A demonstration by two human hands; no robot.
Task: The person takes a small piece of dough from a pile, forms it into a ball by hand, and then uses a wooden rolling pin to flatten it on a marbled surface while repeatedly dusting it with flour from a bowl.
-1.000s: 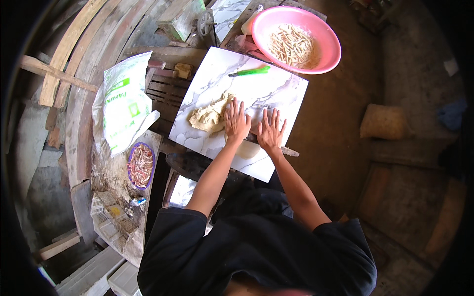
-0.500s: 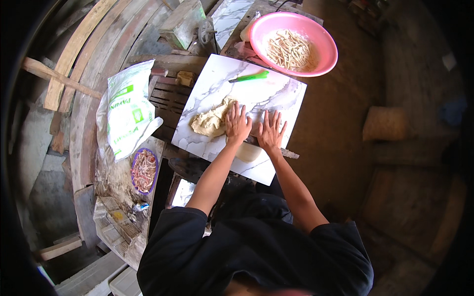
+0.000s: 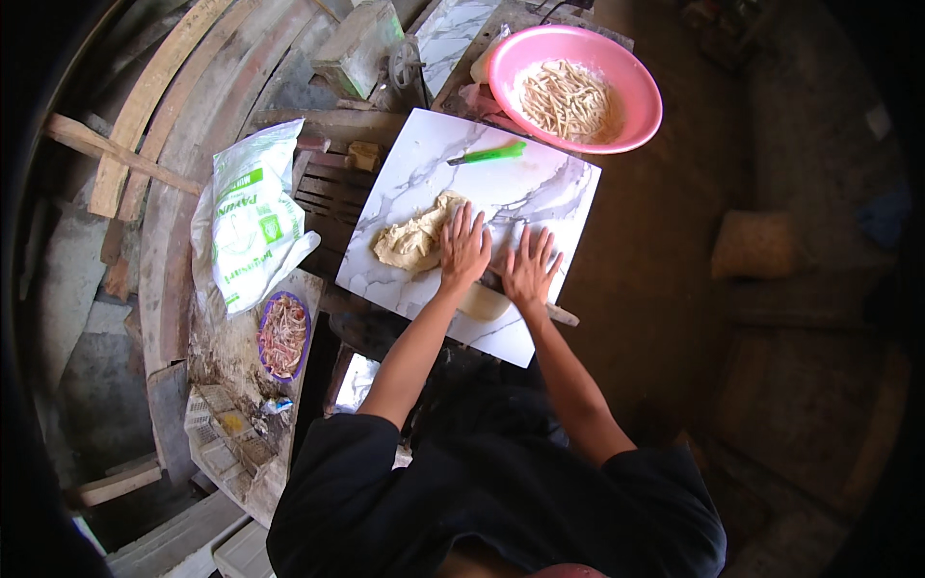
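Observation:
Both hands lie palm down on a white marble-patterned board, fingers stretched and spread. My left hand (image 3: 464, 249) has its fingertips against the right edge of a lumpy pale dough mass (image 3: 409, 243). To its right is my right hand (image 3: 528, 273). A stick-like rod (image 3: 562, 314) runs beneath the palms or wrists; its end pokes out right of my right wrist, and the rest is mostly hidden. A smooth flat piece of pale dough (image 3: 485, 302) lies on the near side of the rod. A green-handled knife (image 3: 493, 153) rests at the board's far side.
Beyond the board stands a pink basin (image 3: 636, 106) holding many cut dough strips (image 3: 570, 100). A white and green plastic sack (image 3: 252, 217) is at the left. Nearer sits a purple-rimmed basket (image 3: 307, 332) of reddish-white shreds on a worn wooden surface (image 3: 217, 347).
The rod's visible end has shifted slightly toward me and left. My right hand has come slightly nearer; my left hand keeps about the same place, fingers still spread.

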